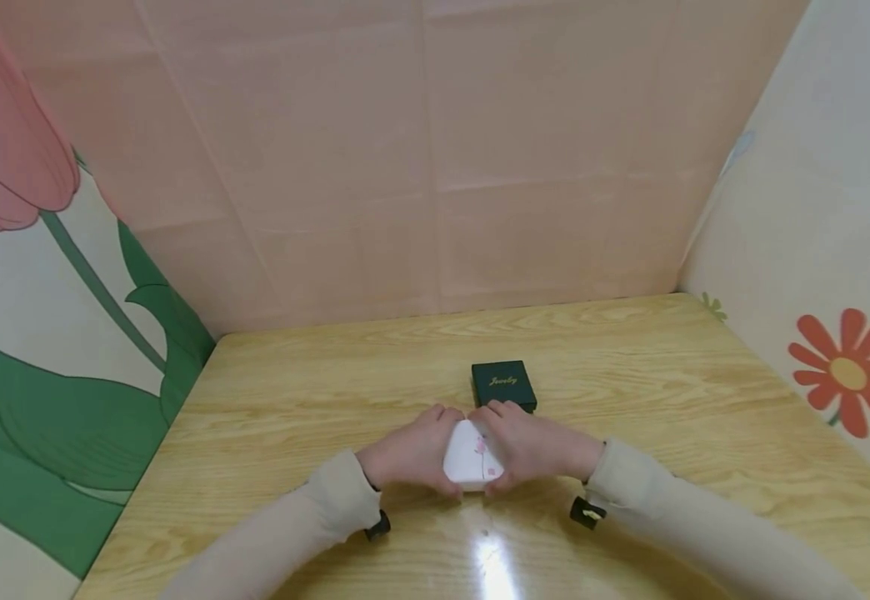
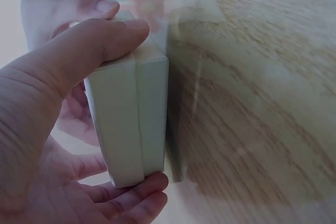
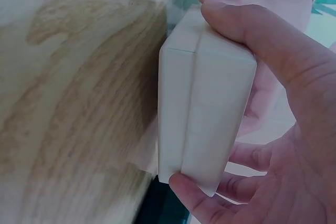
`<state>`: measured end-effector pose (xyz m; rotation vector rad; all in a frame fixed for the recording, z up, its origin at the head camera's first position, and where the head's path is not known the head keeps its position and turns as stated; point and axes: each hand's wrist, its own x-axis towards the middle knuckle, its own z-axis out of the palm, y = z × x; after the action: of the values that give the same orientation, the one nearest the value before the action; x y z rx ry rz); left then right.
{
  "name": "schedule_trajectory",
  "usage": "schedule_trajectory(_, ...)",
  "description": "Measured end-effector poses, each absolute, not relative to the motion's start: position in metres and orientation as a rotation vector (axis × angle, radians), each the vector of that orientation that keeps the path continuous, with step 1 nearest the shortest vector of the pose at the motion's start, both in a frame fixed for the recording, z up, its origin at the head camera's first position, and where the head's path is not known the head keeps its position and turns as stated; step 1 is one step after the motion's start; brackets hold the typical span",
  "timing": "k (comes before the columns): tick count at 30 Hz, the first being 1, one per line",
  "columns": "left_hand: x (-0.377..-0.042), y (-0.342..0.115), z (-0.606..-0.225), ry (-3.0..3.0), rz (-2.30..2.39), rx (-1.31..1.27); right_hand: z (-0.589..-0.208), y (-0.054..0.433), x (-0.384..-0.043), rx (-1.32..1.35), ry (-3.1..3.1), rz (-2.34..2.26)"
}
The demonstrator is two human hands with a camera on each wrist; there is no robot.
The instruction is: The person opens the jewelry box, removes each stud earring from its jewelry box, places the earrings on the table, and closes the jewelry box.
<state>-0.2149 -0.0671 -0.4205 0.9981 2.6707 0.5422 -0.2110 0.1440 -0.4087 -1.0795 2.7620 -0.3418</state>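
Right at the person's twelve o'clock, the left hand (image 1: pixel 416 450) and right hand (image 1: pixel 531 446) both grasp a white flower-printed box (image 1: pixel 468 460); a dark green "Jewelry" box (image 1: pixel 504 383) sits at its one o'clock.

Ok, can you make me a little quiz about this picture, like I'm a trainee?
1. What is holding the white box?
2. True or false: the white box's top is plain, with no picture on it.
3. Fill in the blank: the gold word on the dark green box is ____.

Key:
1. The left hand and the right hand.
2. False; it has a pink flower.
3. Jewelry.
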Motion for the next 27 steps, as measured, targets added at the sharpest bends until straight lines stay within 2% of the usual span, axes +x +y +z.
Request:
schedule_trajectory(17,-0.214,-0.069,-0.424,2.626,0.53,1.006,-0.418,0.144,-0.21,-1.07,2.757,-0.33)
schedule_trajectory(27,-0.22,-0.09,-0.435,2.628,0.523,0.773,-0.419,0.145,-0.21,-1.079,2.76,-0.337)
